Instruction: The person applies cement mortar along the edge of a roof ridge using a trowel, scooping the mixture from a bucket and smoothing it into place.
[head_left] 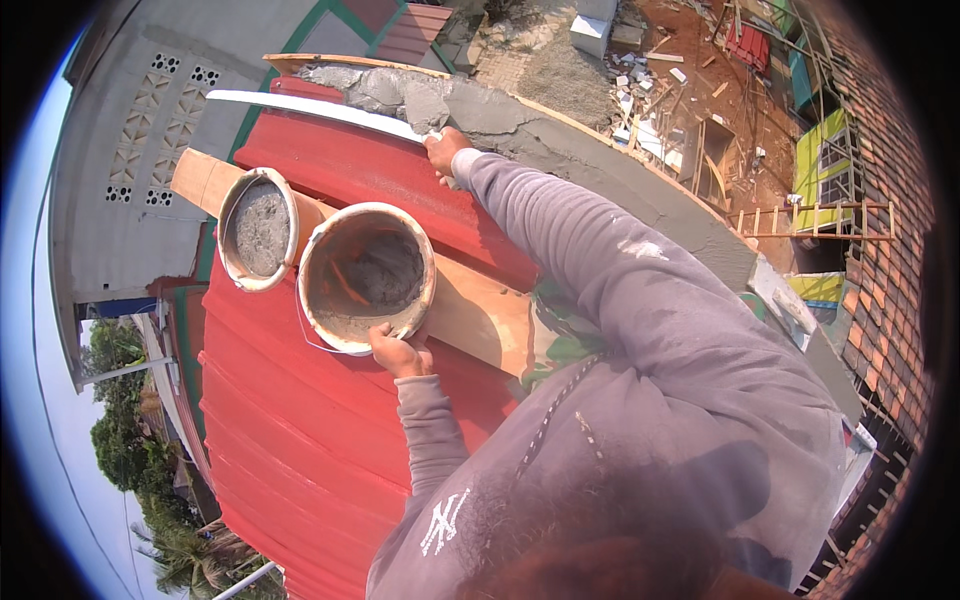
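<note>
My right hand (447,157) is closed around the handle of a trowel at the top of the wall. The trowel's blade (426,108), smeared grey, lies against wet mortar (375,92) on the wall. My left hand (401,354) grips the near rim of a bucket (313,322), thumb over the edge. This bucket tilts toward me, with grey mortar (388,272) and an orange streak inside. Just left of it stands a second bucket (294,225), filled near its top with mortar. Both buckets are on a wooden plank (475,310).
Red corrugated roofing (300,420) slopes under the plank. A white strip (310,107) runs along the wall to my right hand. Beyond the plastered wall (600,165), the ground lies lower, with rubble (645,110) and a wooden ladder (820,220). Tiled roofing (880,300) is at the right.
</note>
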### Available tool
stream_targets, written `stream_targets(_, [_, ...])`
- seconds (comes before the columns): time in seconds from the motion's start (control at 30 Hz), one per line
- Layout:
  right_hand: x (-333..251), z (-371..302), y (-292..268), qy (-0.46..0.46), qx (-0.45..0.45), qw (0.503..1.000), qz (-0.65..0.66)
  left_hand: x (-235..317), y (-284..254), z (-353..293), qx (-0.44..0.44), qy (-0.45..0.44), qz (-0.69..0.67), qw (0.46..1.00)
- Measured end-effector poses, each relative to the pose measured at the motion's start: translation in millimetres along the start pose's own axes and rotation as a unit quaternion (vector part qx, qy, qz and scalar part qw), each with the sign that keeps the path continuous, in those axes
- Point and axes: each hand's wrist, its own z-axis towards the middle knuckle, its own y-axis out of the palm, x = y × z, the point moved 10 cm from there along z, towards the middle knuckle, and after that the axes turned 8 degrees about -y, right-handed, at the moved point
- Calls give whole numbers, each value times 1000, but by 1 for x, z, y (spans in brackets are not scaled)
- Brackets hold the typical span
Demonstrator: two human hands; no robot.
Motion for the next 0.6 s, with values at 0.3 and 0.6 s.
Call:
stream_targets(0.3, [102,-54,-33,139,262,945,140,0,-4,-6,12,6,4,1000])
stream_targets(0.6, [135,-118,-75,157,349,857,346,-2,0,-2,-12,-3,-6,1000])
